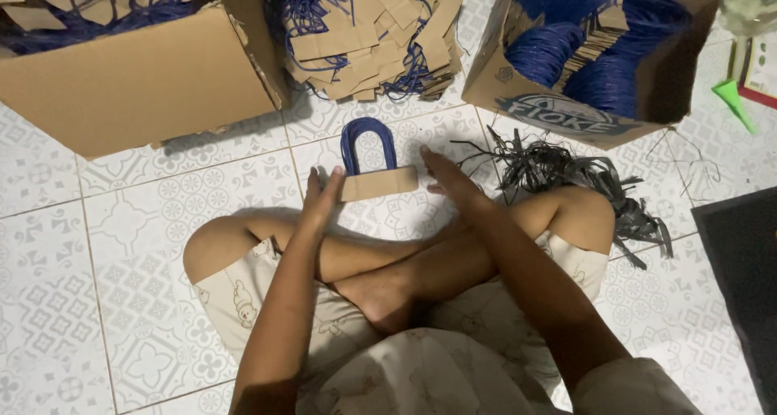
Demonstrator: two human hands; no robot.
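So the blue-looped paper handle [374,168] sits center frame, its brown strip running left-right, pinched at its left end by the left hand [322,198], while the flat, empty right hand [449,180] touches the right end.

1. The large brown cardboard box [137,75], up and left of the blue-looped brown card handle [374,168], is running off the top and left edges, so its contents are only partly showing.
2. The open brown cardboard box of blue cord bundles [583,59], up and right of that handle, is being cut by the top edge.
3. The heap of brown card strips with blue cords [372,35], directly above the handle, is losing its upper part to the frame.
4. The left hand [324,196] is covering the handle's left end.
5. The green pointed plastic piece [735,99] and the red-edged paper sheet [761,63], far right of the handle, are being clipped and are too small to identify.
6. The dark mat [740,269], lower right of the handle, is being cut off by the right edge.
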